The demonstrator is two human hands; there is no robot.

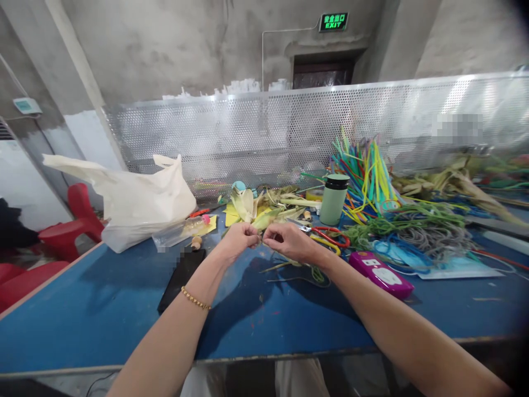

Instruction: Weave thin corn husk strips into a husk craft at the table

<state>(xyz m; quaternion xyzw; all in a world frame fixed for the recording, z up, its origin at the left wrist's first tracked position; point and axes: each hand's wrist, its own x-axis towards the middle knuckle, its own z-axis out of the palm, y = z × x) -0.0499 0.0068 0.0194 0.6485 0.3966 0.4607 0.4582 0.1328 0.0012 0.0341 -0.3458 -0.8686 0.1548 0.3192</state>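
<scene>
My left hand (239, 241) and my right hand (291, 241) are close together above the blue table, fingertips pinched and nearly meeting. Whatever thin piece lies between the fingers is too small to make out. Just behind them lie pale green corn husks (244, 205), one strip reaching up to the fingers. Red-handled scissors (330, 234) rest right beside my right hand. Under the hands, thin green strands (317, 274) and dry stalk bits lie on the table.
A white plastic bag (140, 193) stands at the left, with a black phone-like slab (179, 278) nearer. To the right are a green tumbler (334, 199), a magenta box (381, 274), heaped cords (430, 231) and colourful strips (367, 176). A perforated metal screen (231, 132) borders the table (124, 325).
</scene>
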